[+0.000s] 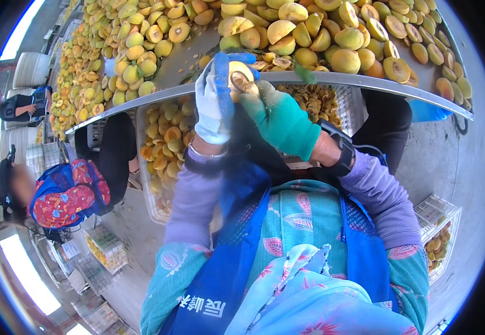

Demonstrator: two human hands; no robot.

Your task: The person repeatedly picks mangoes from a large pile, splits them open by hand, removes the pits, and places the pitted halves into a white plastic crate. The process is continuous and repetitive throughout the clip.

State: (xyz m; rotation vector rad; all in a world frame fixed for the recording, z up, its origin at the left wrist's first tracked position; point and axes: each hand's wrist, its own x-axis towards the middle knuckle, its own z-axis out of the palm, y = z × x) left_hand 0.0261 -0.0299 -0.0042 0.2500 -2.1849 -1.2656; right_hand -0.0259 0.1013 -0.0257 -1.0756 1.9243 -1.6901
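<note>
My left hand (215, 100), in a white and blue work glove, holds a halved yellow apricot-like fruit (242, 69) just over the near rim of the metal table (267, 77). The fruit's cut face shows a brown hollow. My right hand (286, 121), in a green glove, is closed against the fruit's lower side. At the hollow curves a thin dark loop blade (232, 81); its handle is hidden in the right glove. Heaped fruit halves (292, 25) cover much of the tabletop beyond both hands. Pit scraps lie near the rim.
Below the table rim, a white plastic crate (150, 209) of fruit halves stands left, and another crate (349, 104) holds fruit scraps. A crate (443, 247) stands at my right. Two people sit left, one in a red floral sleeve (60, 207), one farther off (24, 104).
</note>
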